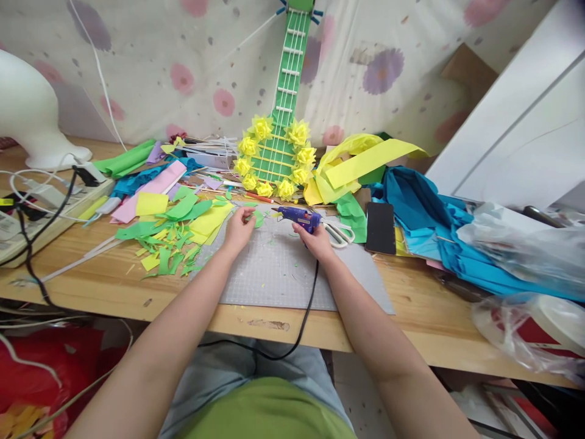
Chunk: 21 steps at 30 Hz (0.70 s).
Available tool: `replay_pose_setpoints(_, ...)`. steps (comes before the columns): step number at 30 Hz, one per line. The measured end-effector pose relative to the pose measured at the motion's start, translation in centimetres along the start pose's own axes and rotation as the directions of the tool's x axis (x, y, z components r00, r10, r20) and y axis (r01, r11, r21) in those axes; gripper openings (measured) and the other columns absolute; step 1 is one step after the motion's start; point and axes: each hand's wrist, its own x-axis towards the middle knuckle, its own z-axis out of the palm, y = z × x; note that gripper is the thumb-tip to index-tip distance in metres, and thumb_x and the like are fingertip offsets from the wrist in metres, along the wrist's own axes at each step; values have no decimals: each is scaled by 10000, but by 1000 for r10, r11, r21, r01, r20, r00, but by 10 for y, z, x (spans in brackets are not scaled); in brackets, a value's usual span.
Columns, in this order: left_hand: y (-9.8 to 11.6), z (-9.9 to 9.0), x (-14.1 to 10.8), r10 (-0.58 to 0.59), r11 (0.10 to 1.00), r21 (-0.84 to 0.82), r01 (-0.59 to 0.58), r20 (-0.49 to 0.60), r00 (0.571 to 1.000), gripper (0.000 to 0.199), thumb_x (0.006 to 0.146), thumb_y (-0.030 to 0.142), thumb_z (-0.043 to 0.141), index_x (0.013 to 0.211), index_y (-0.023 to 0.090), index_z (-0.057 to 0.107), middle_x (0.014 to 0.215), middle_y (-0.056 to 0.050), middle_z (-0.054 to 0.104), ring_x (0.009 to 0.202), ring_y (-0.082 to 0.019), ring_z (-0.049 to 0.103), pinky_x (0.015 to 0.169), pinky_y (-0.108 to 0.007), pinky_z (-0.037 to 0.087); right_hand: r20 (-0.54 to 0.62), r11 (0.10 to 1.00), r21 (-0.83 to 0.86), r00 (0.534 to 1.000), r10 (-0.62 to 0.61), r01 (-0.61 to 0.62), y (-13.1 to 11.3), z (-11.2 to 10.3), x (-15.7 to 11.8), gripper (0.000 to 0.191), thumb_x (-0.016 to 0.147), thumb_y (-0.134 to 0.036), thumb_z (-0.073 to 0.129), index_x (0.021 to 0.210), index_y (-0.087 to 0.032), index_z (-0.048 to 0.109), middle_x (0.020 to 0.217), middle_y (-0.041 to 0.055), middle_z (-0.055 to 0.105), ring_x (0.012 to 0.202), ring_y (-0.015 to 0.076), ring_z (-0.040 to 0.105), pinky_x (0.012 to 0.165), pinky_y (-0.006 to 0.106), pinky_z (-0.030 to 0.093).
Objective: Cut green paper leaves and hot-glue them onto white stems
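Note:
My right hand [314, 241] is wrapped round a purple hot glue gun [297, 216], its nozzle pointing left. Between the fingertips of my left hand [240, 225] is a small green paper piece [258, 218], just left of the nozzle. Both hands are over a grey cutting mat [278, 286]. Behind them a green paper guitar [287, 91] with white strings stands upright, its body ringed by yellow paper flowers [299, 133]. White-handled scissors [339, 234] lie just right of the glue gun.
Green and yellow paper scraps [171, 244] cover the mat's left side. A black phone [380, 228] and blue crepe paper [420, 207] lie to the right. A power strip [50, 207] with cables sits at far left. The glue gun's black cord [307, 323] hangs over the table edge.

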Motion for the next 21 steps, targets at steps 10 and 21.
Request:
replay_pose_setpoints(10, -2, -5, -16, -69, 997, 7, 70, -142, 988, 220, 658, 234, 596, 872, 193, 564, 711, 3, 572, 626, -116, 571, 593, -233, 441, 95, 992, -114, 994, -44, 55, -10, 9, -9, 427, 702, -534, 561, 893, -168, 667, 744, 27, 655, 705, 182, 583, 653, 288, 453)
replay_pose_setpoints(21, 4, -2, -19, -136, 986, -117, 119, -144, 980, 212, 638, 264, 614, 818, 177, 543, 678, 1, 574, 601, -125, 598, 526, -228, 471, 144, 981, -164, 987, -78, 102, -24, 15, -12, 417, 743, -480, 541, 959, -144, 665, 795, 43, 671, 719, 184, 597, 663, 271, 433)
